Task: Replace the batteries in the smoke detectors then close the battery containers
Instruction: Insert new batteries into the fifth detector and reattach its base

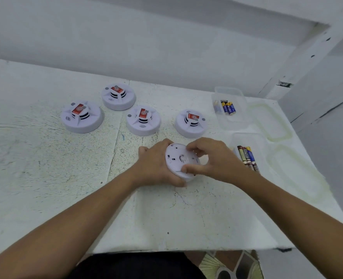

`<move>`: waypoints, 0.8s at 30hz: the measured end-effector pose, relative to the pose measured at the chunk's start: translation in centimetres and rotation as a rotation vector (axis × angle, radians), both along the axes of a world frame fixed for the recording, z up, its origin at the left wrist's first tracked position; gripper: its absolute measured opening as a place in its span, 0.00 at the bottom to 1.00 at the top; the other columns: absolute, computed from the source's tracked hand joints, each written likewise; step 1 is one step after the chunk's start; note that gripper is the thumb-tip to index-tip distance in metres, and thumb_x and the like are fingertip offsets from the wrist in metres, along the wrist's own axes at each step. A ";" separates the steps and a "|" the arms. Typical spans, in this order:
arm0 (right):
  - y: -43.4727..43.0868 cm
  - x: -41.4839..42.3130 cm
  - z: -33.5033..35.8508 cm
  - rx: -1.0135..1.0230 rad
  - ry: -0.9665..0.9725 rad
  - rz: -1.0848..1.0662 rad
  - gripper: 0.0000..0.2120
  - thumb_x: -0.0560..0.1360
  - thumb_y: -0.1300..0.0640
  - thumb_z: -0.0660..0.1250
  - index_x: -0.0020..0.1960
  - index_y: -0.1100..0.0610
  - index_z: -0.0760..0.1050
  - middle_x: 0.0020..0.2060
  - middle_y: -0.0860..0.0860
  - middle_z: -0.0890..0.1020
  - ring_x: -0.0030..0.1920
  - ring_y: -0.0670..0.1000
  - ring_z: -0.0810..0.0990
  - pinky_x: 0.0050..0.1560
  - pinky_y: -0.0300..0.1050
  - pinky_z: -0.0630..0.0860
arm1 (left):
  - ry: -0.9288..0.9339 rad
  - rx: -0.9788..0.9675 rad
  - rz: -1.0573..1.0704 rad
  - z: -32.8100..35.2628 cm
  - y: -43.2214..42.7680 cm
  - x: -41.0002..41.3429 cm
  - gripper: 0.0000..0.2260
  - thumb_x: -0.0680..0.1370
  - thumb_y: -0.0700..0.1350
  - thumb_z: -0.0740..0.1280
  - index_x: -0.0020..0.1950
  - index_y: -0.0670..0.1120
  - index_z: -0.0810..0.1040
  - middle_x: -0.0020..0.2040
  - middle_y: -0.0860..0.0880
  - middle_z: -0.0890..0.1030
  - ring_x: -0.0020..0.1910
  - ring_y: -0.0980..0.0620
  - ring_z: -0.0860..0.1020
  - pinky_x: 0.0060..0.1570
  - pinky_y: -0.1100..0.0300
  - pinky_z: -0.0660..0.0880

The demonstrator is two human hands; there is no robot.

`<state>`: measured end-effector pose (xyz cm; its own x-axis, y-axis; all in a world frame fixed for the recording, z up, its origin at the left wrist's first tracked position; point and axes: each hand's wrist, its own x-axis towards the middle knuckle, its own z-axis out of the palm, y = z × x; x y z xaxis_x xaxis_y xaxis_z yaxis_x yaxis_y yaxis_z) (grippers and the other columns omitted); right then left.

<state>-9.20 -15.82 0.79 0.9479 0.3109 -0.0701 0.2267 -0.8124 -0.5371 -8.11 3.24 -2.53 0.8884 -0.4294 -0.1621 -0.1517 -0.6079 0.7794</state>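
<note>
Left hand [156, 168]: wrapped round the edge of the upturned smoke detector [179, 161], propping it tilted on the counter [45, 158].
Right hand [213, 158]: fingers pinched on its back face.
Other detectors [143, 120]: four behind, face up.
Batteries [247, 158]: in the clear container just right of the hands.

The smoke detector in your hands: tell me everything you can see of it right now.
The held smoke detector is a round white plastic disc, turned back side up and tilted toward the camera, showing slots and a small central notch. The left hand cups its left and lower rim; the right hand pinches its top and lower right edge. It sits low over the table. Whether the battery cover is open cannot be told.
</note>
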 end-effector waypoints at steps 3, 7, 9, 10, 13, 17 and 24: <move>-0.6 -1.1 -0.7 0.270 0.162 -0.145 0.17 0.72 0.59 0.71 0.60 0.53 0.76 0.55 0.47 0.80 0.55 0.42 0.78 0.58 0.39 0.77 | 0.053 0.036 -0.008 1.1 -0.2 0.1 0.30 0.55 0.59 0.76 0.52 0.56 0.71 0.49 0.58 0.75 0.48 0.62 0.70 0.55 0.51 0.65; -1.0 -2.4 -1.6 0.581 0.269 -0.202 0.24 0.69 0.75 0.61 0.58 0.53 0.76 0.58 0.50 0.79 0.61 0.45 0.76 0.61 0.40 0.75 | 0.071 0.036 -0.006 2.4 -0.7 0.5 0.22 0.58 0.60 0.75 0.47 0.54 0.76 0.44 0.55 0.82 0.47 0.57 0.78 0.57 0.50 0.69; -0.9 -2.8 -2.2 0.662 0.257 -0.165 0.25 0.68 0.74 0.64 0.58 0.50 0.76 0.58 0.49 0.79 0.62 0.46 0.76 0.61 0.40 0.75 | 0.125 -0.049 -0.040 2.5 -0.7 0.7 0.14 0.63 0.60 0.76 0.45 0.59 0.80 0.42 0.55 0.83 0.44 0.57 0.80 0.50 0.57 0.72; -0.9 -2.9 -2.4 0.678 0.234 -0.157 0.24 0.68 0.71 0.66 0.58 0.49 0.76 0.58 0.49 0.79 0.62 0.46 0.76 0.61 0.41 0.75 | 0.153 -0.084 -0.054 2.6 -0.8 0.9 0.10 0.65 0.60 0.75 0.43 0.60 0.81 0.39 0.55 0.83 0.41 0.56 0.81 0.45 0.59 0.71; -0.9 -2.6 -3.0 0.741 0.138 -0.217 0.18 0.71 0.65 0.72 0.58 0.52 0.77 0.54 0.51 0.81 0.59 0.51 0.78 0.58 0.46 0.78 | 0.214 -0.091 -0.006 2.4 -0.7 1.3 0.18 0.69 0.67 0.66 0.33 0.54 0.78 0.28 0.54 0.76 0.27 0.55 0.72 0.34 0.59 0.65; -1.0 -2.0 -2.8 0.887 0.084 -0.308 0.15 0.75 0.60 0.68 0.61 0.57 0.75 0.52 0.54 0.83 0.52 0.54 0.82 0.51 0.48 0.81 | 0.253 -0.112 0.129 2.5 -0.5 0.5 0.30 0.71 0.73 0.54 0.42 0.47 0.78 0.31 0.55 0.78 0.27 0.58 0.72 0.34 0.63 0.67; 0.3 -1.0 -3.1 1.194 0.189 -0.489 0.10 0.78 0.61 0.63 0.58 0.59 0.78 0.48 0.56 0.85 0.47 0.56 0.84 0.41 0.50 0.82 | 0.216 -0.485 0.377 1.1 -0.9 -1.1 0.08 0.80 0.44 0.61 0.48 0.45 0.79 0.46 0.46 0.82 0.44 0.47 0.80 0.50 0.52 0.78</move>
<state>-10.18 -15.53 -2.33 0.9858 -0.0985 -0.1358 -0.1129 0.2093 -0.9713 -9.23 2.32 -1.43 0.9616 -0.1638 -0.2202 0.1943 -0.1605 0.9677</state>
